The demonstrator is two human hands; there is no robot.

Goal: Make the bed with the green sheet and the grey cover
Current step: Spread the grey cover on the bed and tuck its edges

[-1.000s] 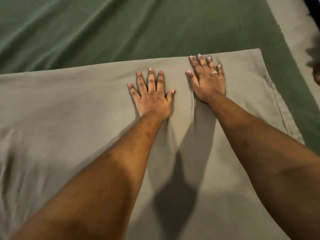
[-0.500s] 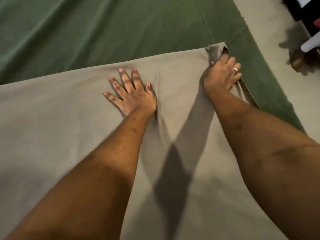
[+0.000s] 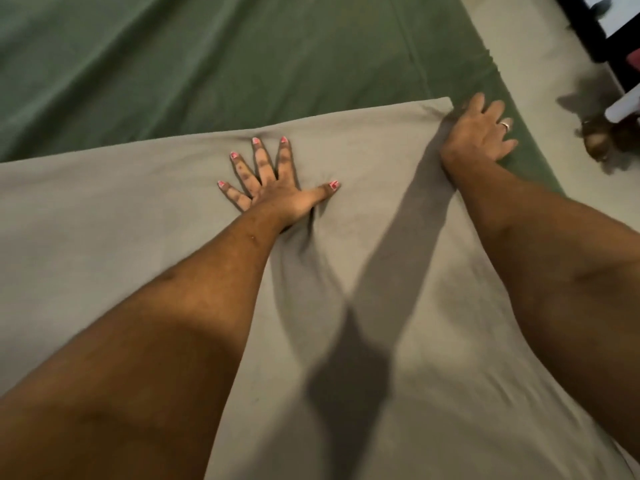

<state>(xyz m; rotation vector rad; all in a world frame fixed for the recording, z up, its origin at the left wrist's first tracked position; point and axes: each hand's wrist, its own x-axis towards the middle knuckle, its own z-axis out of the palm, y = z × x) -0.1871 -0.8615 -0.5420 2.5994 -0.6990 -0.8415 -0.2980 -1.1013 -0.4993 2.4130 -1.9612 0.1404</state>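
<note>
1. Over the green sheet point(image 3: 242, 64), the grey cover point(image 3: 398, 341) is being smoothed, far edge running left-right.
2. Left hand point(image 3: 277, 192) is being pressed flat, splayed, near that edge.
3. Right hand point(image 3: 479, 136), fingers straight, is being pressed on the far-right corner.

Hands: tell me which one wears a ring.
The right hand, at the far corner of the grey cover, wears the ring. The left hand, spread flat on the cover, shows painted nails but no ring.
</note>
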